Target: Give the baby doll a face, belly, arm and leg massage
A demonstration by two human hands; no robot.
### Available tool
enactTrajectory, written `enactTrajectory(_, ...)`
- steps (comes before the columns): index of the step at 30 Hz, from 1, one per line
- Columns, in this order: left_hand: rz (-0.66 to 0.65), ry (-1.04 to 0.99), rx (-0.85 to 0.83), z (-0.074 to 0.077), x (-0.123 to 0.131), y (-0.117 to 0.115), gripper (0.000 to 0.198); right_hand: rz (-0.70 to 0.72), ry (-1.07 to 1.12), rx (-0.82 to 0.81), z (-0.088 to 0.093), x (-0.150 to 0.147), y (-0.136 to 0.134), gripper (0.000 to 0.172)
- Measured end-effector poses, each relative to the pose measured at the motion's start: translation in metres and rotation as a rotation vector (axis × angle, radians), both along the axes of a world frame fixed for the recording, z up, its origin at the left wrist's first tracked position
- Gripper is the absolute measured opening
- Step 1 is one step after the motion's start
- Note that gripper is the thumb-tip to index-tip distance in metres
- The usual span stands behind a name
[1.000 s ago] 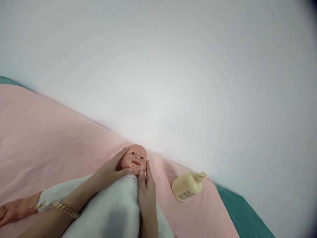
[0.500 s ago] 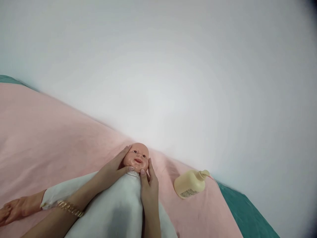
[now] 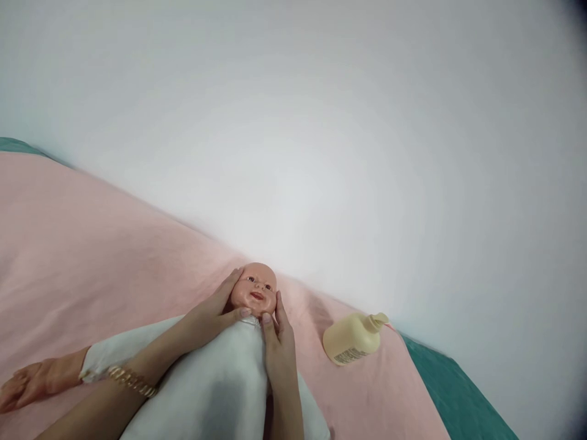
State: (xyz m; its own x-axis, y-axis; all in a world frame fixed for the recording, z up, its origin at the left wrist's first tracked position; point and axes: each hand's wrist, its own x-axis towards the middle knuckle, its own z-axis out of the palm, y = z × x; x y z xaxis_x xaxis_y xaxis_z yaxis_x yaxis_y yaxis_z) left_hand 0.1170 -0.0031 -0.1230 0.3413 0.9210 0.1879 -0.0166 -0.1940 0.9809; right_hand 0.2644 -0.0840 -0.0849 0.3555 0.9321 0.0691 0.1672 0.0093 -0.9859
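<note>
"While both hands are on the doll (image 3: 238,366), quick: how's the grip?"

"L hand (image 3: 211,316) cups one side of the head (image 3: 257,287), fingers up along it, thumb down nr the chin. R hand (image 3: 280,348) mirrors it on the other side, thumb nr the chin too, fingers by the cheek. So both clamped on the head, apart from each other, w/ the head b/w them. Can't tell what's under it."

"OK, & the doll's pos.?"

"Face up on the pink cloth (image 3: 114,232), low ctr of view, head end twd the white wall (image 3: 293,122). White outfit (image 3: 183,403); torso runs down b/w the forearms (image 3: 158,360) & off the bottom edge. One limb (image 3: 50,379) pokes out of its sleeve, beyond the L forearm w/ the gold bracelet (image 3: 132,382)."

"Other stuff?"

"Yellow pump bottle (image 3: 348,339) on the cloth, R of the head, nr the R hand, not touching. Its label's too small to read. Green sheet (image 3: 452,391) past the cloth's edge, far R, plus a sliver far L."
</note>
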Motion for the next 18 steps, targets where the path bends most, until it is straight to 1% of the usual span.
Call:
enactTrajectory(3,0.010,-0.070,-0.057,0.004,0.001,-0.002,0.109,-0.028,0.131,0.043,-0.003,-0.007,0.003,0.096)
enactTrajectory(5,0.005,-0.096,-0.069,0.008,0.001,-0.004,0.109,-0.072,0.164,0.062,-0.003,-0.012,0.004,0.094)
enactTrajectory(7,-0.008,-0.096,-0.060,0.010,0.000,-0.004,0.106,-0.102,0.163,0.063,-0.003,-0.014,0.005,0.092)
enactTrajectory(10,-0.013,-0.029,-0.036,0.011,-0.002,-0.002,0.100,-0.112,0.156,0.063,-0.002,-0.014,0.005,0.089)
enactTrajectory(14,-0.004,0.043,-0.031,0.010,-0.004,0.000,0.096,-0.100,0.093,0.075,-0.004,-0.009,0.005,0.078)
enactTrajectory(18,0.007,0.060,-0.016,0.008,-0.005,0.001,0.090,-0.065,0.014,0.054,-0.006,-0.002,0.004,0.078)
